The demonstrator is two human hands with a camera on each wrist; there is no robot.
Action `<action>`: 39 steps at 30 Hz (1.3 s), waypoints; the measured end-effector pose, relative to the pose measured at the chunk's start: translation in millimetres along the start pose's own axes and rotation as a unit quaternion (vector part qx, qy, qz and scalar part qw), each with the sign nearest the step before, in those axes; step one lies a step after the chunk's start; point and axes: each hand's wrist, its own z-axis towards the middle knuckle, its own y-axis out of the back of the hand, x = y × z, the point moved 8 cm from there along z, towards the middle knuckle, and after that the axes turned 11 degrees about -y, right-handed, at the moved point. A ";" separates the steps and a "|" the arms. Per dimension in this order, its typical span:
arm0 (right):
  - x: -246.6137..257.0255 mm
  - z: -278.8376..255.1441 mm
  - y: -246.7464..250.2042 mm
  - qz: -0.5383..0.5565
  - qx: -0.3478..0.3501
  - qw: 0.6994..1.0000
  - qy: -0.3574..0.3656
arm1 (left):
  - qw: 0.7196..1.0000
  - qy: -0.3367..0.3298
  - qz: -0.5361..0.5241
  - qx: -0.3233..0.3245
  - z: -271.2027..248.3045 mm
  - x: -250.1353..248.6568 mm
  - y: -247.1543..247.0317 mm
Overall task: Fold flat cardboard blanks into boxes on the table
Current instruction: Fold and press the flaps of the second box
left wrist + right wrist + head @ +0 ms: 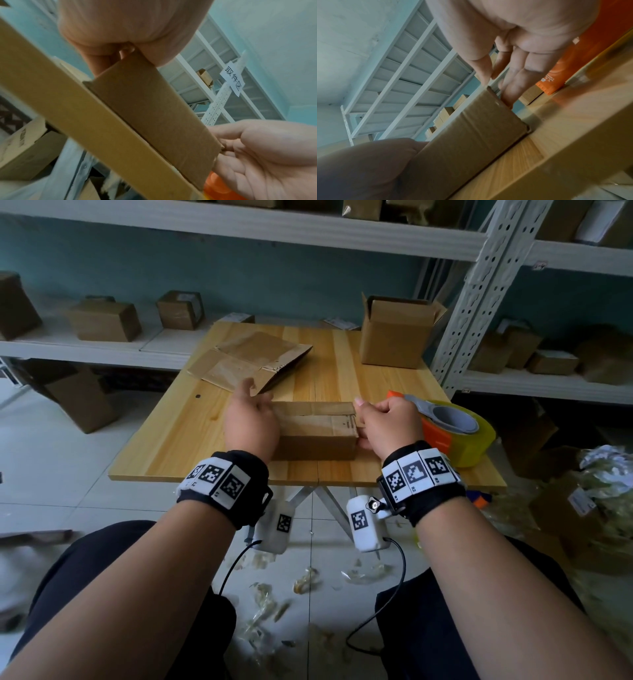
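A small brown cardboard box (pixel 317 436) stands on the wooden table (pixel 191 446), its top flaps folded down. My left hand (pixel 251 422) holds its left end, fingers over the far top edge and thumb raised. My right hand (pixel 387 422) grips the right end, thumb on the top corner and fingers against the end face. In the left wrist view the box (pixel 150 115) runs from my left hand (pixel 111 33) to my right hand (pixel 265 155). In the right wrist view my right fingers (pixel 513 83) press the box's (pixel 471 142) end.
A flat cardboard blank (pixel 246 364) lies behind the box on the table. An open-topped box (pixel 394 333) stands at the back right. An orange tape dispenser with a yellow roll (pixel 455 433) sits just right of my right hand. Shelves of boxes surround the table.
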 end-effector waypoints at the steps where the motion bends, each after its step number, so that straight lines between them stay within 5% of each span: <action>1: -0.5 -0.4 -0.2 0.001 0.001 1.000 -0.001 | 1.000 0.015 -0.009 -0.005 -0.2 3.1 -0.2; 11: 0.2 -5.9 1.7 0.023 0.022 0.999 -0.018 | 0.965 -0.128 0.217 0.075 -0.5 -16.7 -18.1; 16: 3.2 -11.1 2.4 0.022 0.016 1.000 -0.013 | 0.919 -0.151 0.354 0.081 -6.4 -26.0 -24.4; 22: 7.7 -15.6 -0.5 0.000 -0.002 1.000 0.002 | 0.918 -0.115 0.363 0.111 -9.7 -33.6 -32.7; 29: 9.2 -9.6 9.8 -0.005 -0.013 1.000 -0.013 | 0.995 -0.029 0.053 0.077 -2.7 -12.8 -27.9; 34: 4.7 -7.7 17.9 0.013 -0.013 1.000 -0.020 | 0.985 0.074 -0.140 0.074 -0.3 8.5 -27.5; 39: 3.3 -11.5 20.7 0.024 -0.001 0.999 -0.026 | 0.975 0.062 -0.168 0.132 -6.2 4.4 -28.6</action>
